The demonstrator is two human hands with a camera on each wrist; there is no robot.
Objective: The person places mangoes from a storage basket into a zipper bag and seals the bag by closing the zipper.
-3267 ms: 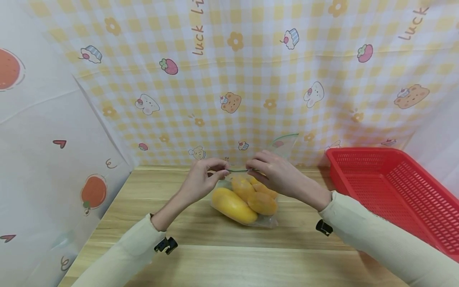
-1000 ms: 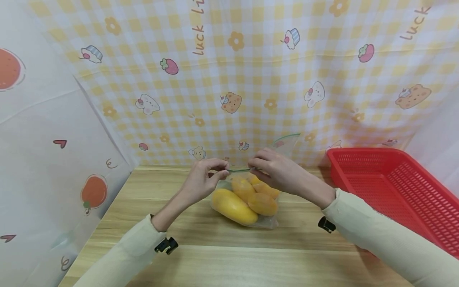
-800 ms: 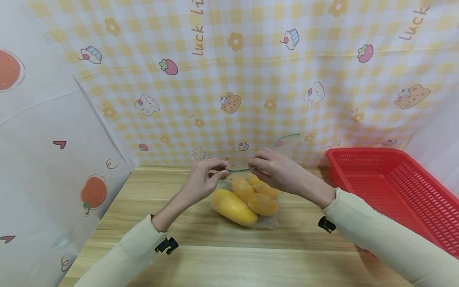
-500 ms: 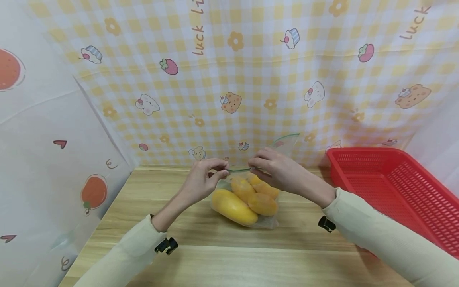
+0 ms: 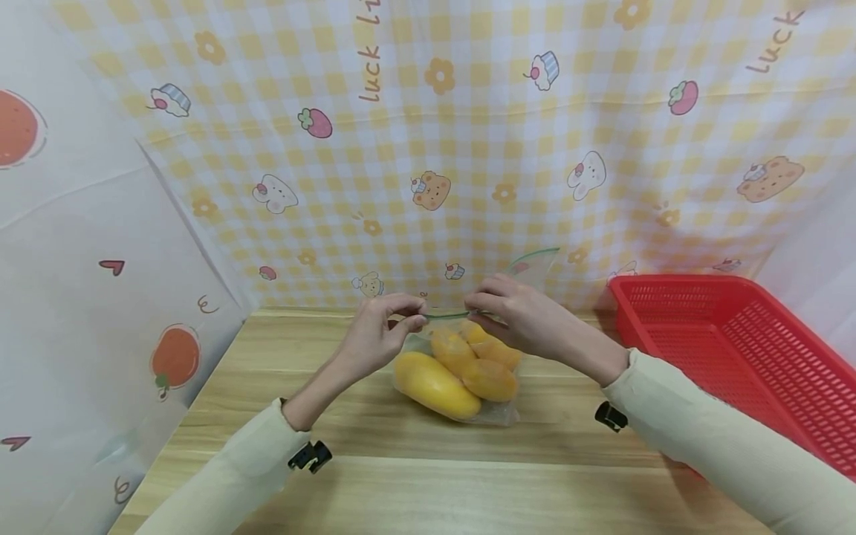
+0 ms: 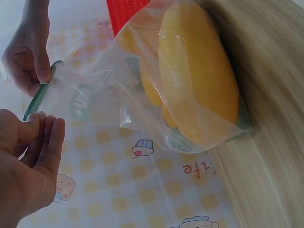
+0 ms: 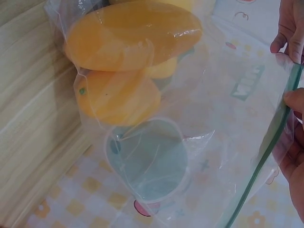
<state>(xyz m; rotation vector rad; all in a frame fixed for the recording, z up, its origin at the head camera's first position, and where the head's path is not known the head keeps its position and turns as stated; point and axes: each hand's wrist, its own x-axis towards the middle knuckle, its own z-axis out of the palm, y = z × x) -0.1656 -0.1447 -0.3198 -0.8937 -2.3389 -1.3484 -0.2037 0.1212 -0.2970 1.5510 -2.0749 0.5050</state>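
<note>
Bag: clear plastic zip bag [image 5: 461, 371] of yellow mangoes [image 5: 438, 384], on the wooden counter [image 5: 348, 446].
Left hand [image 5: 374, 338]: fingers pinching the green zip strip [image 5: 446, 316].
Right hand [image 5: 518, 316]: pinching it too.
Advice: pinch firmly, sliding evenly along.

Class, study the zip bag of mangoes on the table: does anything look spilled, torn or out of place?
Nothing stands out. The mangoes sit inside the zip bag; left hand and right hand pinch its green strip.

Mangoes [image 6: 197, 80] in pinched bag [image 6: 109, 99]
</note>
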